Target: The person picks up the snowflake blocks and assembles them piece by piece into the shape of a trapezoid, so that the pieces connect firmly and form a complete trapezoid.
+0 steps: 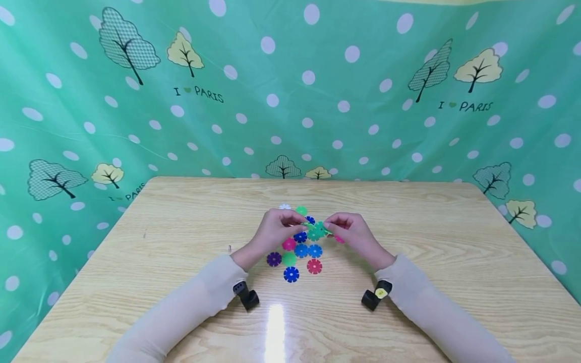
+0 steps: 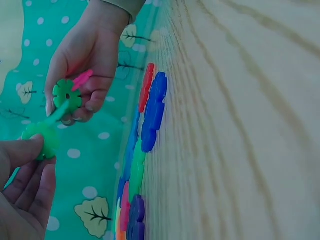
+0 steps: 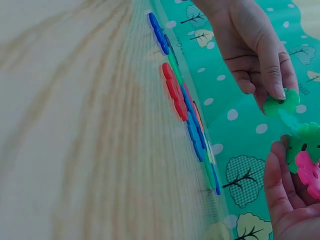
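Both hands hold one linked piece made of notched snowflake discs, raised over the table. My left hand (image 1: 278, 228) pinches its light green disc (image 3: 281, 103) between thumb and fingers. A teal-green disc (image 1: 315, 232), seen nearly edge-on in the wrist views, bridges the space between the hands. At the other end my right hand (image 1: 353, 231) grips a darker green disc (image 2: 67, 96) with its thumb and fingers. A pink disc (image 3: 309, 175) sticks out from that green disc, beside the right palm.
Loose discs lie flat on the wooden table (image 1: 181, 212) below and in front of the hands: a purple disc (image 1: 274, 259), a red disc (image 1: 314, 266), a dark blue disc (image 1: 291, 274) and several others. Behind the table's far edge hangs a green dotted cloth (image 1: 290, 101).
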`<state>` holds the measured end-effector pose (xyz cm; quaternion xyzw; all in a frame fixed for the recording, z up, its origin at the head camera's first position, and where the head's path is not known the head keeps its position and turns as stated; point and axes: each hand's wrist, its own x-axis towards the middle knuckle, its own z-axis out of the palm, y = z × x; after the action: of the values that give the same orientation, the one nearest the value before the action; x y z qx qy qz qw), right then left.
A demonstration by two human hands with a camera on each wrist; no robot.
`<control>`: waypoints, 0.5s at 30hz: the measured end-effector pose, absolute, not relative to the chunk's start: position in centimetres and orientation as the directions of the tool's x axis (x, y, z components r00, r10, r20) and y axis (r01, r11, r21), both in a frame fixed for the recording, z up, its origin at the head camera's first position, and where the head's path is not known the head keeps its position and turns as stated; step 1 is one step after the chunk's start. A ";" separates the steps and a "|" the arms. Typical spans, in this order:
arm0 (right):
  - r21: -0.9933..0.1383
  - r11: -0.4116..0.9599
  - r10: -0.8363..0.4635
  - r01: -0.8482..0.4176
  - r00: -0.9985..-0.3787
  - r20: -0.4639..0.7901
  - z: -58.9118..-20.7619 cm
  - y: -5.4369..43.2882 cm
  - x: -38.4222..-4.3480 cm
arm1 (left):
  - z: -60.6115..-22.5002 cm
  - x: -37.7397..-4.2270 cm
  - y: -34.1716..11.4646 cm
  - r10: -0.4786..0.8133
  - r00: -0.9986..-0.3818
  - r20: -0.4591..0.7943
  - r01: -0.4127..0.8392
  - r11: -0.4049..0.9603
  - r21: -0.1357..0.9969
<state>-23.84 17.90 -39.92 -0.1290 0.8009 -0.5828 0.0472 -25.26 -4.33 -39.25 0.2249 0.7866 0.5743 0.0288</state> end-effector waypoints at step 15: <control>-0.961 0.259 -0.306 -0.099 -0.952 0.016 -39.6 17.7 -23.7 | -39.6 -25.3 -4.0 0.414 -0.865 0.284 0.391 0.201 0.898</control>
<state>-23.70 17.67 -39.61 -0.1282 0.7885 -0.5952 0.0868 -25.28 -3.98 -39.58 0.2596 0.7749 0.5762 0.0100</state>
